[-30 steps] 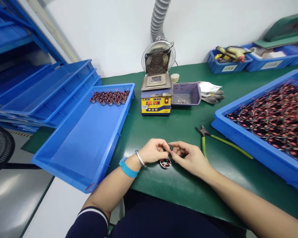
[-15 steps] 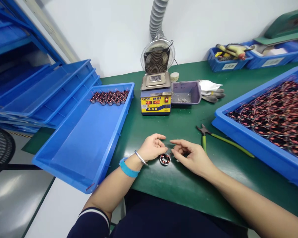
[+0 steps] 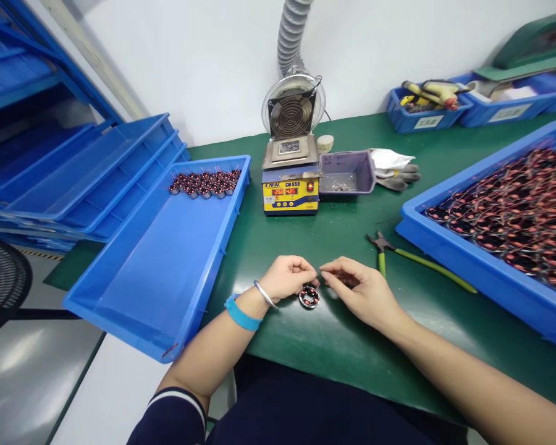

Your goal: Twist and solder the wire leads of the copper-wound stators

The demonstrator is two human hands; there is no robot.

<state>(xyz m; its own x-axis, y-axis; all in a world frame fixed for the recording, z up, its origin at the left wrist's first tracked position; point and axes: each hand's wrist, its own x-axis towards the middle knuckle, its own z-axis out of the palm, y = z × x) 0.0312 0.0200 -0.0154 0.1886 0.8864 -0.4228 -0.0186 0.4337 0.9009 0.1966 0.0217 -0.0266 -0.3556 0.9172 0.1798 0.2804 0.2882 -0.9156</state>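
Note:
A small round stator (image 3: pixel 309 298) with a metal rim and copper windings lies on the green work surface, between and just below my hands. My left hand (image 3: pixel 291 276) is closed in a pinch right above the stator, its fingertips at the thin lead wires. My right hand (image 3: pixel 359 289) pinches with thumb and forefinger just to the right, on the wire ends. The wires are so fine that their exact course between the fingertips is hard to see. Green-handled cutting pliers (image 3: pixel 383 247) lie beyond my right hand.
On the left, a blue tray (image 3: pixel 141 259) holds rows of stators at its far end. A yellow solder pot (image 3: pixel 290 196) stands ahead, a purple bin (image 3: pixel 347 167) beside it. Gloves (image 3: pixel 398 179) lie near the bin. At right, a big blue tray (image 3: pixel 414 213) is full of wired stators.
My left fingers have closed together over the stator, where the forefinger was raised before. My right fingertips have come slightly nearer the left ones. The stator has barely moved.

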